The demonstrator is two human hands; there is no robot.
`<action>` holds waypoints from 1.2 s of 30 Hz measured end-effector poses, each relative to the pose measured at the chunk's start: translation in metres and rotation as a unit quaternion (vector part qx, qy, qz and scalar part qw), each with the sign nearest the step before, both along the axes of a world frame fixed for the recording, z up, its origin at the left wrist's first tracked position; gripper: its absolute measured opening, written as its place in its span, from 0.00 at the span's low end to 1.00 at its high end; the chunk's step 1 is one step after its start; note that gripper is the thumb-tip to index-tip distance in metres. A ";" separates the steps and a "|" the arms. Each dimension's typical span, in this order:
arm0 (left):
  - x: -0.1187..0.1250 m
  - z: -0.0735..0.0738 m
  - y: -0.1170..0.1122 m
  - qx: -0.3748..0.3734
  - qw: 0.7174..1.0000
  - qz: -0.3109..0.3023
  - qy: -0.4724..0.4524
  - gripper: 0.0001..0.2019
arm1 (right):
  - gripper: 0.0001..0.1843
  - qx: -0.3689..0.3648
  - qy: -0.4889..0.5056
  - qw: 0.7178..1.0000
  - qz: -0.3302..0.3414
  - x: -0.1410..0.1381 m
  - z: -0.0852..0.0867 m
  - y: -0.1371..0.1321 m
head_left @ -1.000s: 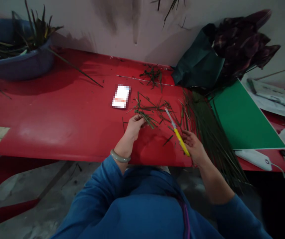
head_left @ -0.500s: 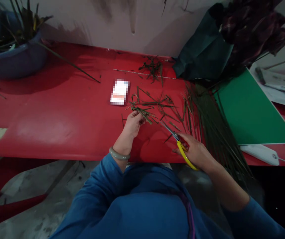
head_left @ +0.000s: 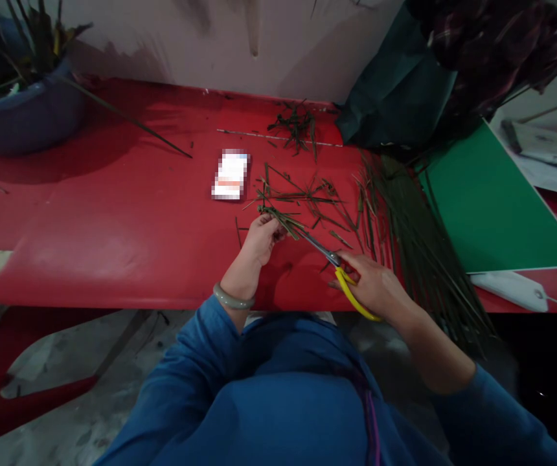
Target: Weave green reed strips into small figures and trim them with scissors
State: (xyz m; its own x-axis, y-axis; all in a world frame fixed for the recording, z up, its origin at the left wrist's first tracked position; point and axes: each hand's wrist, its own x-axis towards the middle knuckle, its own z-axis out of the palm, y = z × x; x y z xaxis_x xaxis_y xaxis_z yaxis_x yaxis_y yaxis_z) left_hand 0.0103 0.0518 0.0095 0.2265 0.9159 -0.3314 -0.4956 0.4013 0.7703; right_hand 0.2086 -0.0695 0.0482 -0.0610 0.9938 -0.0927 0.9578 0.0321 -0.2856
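Observation:
My left hand (head_left: 261, 238) is closed on a small woven piece of green leaf strips (head_left: 282, 220), whose loose ends fan out to the right. In my right hand (head_left: 373, 281) is a pair of scissors (head_left: 351, 294) with yellow handles. The blades point up and left, and their tips reach the ends of the strips; whether they are parted I cannot tell. Cut leaf scraps (head_left: 315, 194) lie on the red table (head_left: 113, 246) just beyond my hands. To the right spreads a bundle of long green leaves (head_left: 419, 239), hanging over the front edge.
A phone (head_left: 230, 175) with a lit, blurred screen lies beyond my left hand. A blue basin (head_left: 26, 123) with plant stalks stands far left. At the right are a dark green bag (head_left: 397, 84), a green board (head_left: 502, 213) and a white power strip (head_left: 511, 290). More scraps (head_left: 298, 126) lie near the wall.
My right hand has moved the scissors left and slightly up, so the blade tips have come to the strip ends. My left hand keeps its hold; the view has shifted a little.

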 end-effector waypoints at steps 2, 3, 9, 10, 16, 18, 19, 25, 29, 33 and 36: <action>0.000 0.001 0.000 -0.003 1.000 0.000 -0.001 0.07 | 0.31 -0.003 -0.006 1.000 0.001 -0.001 0.000 0.001; 0.000 0.001 0.000 -0.004 1.000 0.000 -0.002 0.07 | 0.31 -0.003 -0.009 1.000 0.000 -0.002 0.000 0.001; 0.000 0.004 -0.001 -0.007 1.000 0.001 -0.002 0.05 | 0.31 0.014 -0.014 1.000 0.016 0.001 0.000 0.001; 0.000 0.005 -0.001 -0.007 1.000 0.001 -0.002 0.05 | 0.31 0.013 -0.015 1.000 0.017 0.001 0.000 0.001; 0.000 0.005 -0.002 0.009 1.000 -0.002 0.005 0.05 | 0.32 0.011 -0.020 0.999 0.022 0.001 0.002 0.001; 0.000 0.003 -0.002 0.015 1.000 0.001 0.015 0.05 | 0.31 0.015 -0.020 0.999 0.026 0.001 0.003 0.002; 0.000 0.003 -0.001 0.019 1.000 0.001 0.020 0.05 | 0.31 0.017 -0.021 0.999 0.027 0.001 0.003 0.002; 0.000 -0.002 0.001 0.039 0.998 0.011 0.042 0.04 | 0.30 0.022 -0.035 0.999 0.029 0.004 0.006 0.000; 0.000 -0.004 0.001 0.051 0.998 0.004 0.043 0.04 | 0.30 0.028 -0.040 0.998 0.031 0.003 0.008 0.000; 0.001 -0.004 0.001 0.053 0.998 0.005 0.046 0.04 | 0.28 0.025 -0.028 0.999 0.037 0.003 0.008 0.000; 0.001 -0.003 0.001 0.058 0.997 0.005 0.046 0.04 | 0.28 0.023 -0.018 0.999 0.041 0.004 0.008 0.001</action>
State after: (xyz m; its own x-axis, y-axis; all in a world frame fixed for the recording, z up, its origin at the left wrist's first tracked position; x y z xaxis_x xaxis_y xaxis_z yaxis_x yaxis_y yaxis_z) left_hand 0.0111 0.0523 0.0065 0.1903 0.9516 -0.2414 -0.4240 0.3015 0.8540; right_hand 0.2128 -0.0688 0.0559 -0.1393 0.9889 -0.0513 0.9610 0.1225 -0.2478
